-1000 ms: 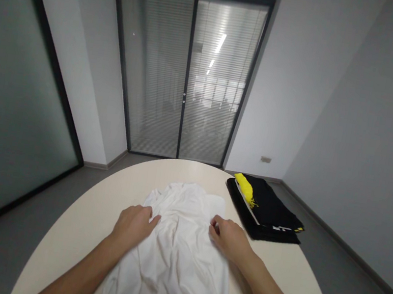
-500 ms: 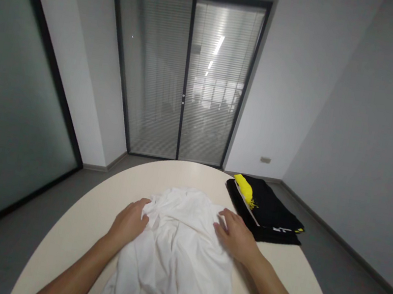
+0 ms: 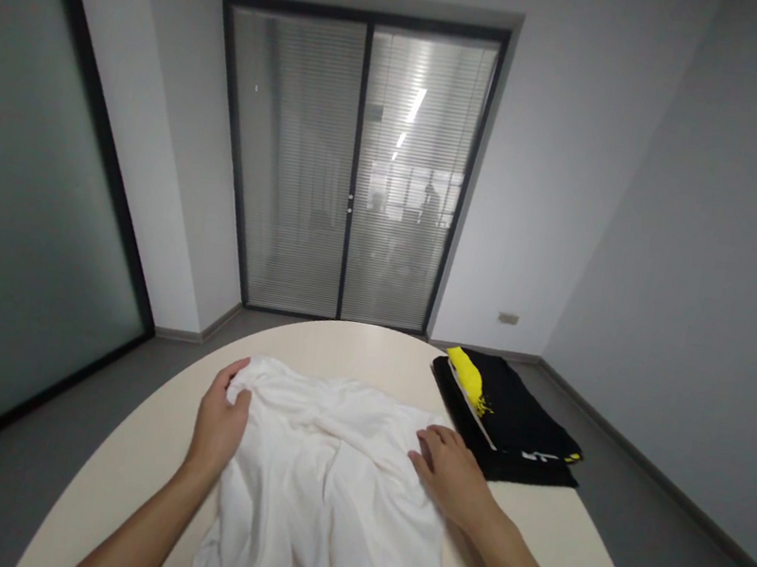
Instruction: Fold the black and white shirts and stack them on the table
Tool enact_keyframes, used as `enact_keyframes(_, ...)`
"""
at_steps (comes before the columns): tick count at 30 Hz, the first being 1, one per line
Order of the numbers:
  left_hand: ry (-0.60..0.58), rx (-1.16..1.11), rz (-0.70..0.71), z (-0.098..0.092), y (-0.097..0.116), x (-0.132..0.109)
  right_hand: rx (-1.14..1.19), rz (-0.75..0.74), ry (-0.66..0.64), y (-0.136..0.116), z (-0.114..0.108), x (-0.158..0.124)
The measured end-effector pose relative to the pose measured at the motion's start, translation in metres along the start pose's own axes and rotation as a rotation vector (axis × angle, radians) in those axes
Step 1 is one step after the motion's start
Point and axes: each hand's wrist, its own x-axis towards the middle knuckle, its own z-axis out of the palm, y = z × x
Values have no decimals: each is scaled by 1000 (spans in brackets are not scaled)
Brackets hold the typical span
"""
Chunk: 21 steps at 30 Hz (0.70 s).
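Room is bounded by grey walls, with a sliding glass door fitted with blinds at the far end and a frosted glass panel along the left side. Foreground is filled by a round beige table. A white shirt is spread over the middle of the table, wrinkled, with its near part running off the bottom edge of the view. A folded black garment is laid at the far right of the table, well apart from the shirt body but near its right corner; a yellow patch is seen at its far-left end, and small white lettering near its front edge, too small to be read. The shirt's far-left corner is gripped by the left hand, fingers curled and closed on the cloth, the corner drawn out toward the left edge of the table. The right hand is laid flat on the shirt's right edge, fingers together and extended, palm down, nothing pinched. Both forearms are seen entering from the bottom, one on each side of the shirt.
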Motion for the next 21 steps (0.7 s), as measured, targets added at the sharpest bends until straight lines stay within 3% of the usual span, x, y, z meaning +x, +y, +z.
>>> enact_keyframes(3,-130,8,220,7,19,-26,32,-8,28,-6,-5,0)
enact_keyframes(5,-268,46,526,11,36,-49,141,-1,61,-15,-9,0)
enact_keyframes(7,-587,75,850,15,53,-71,364,45,68,-26,-13,0)
enact_keyframes(9,-889,81,1031,18,67,-89,610,89,32,-37,-12,-2)
enact_keyframes(11,-1055,84,1078,20,77,-101,750,92,-13,-43,-6,-4)
enact_keyframes(14,-1141,92,1063,22,81,-107,753,97,-13,-44,9,-4)
enact_keyframes(17,-1134,97,1014,23,78,-106,801,113,-6,-36,21,0)
enact_keyframes(21,-1013,77,936,23,73,-102,990,145,-81,-27,18,6)
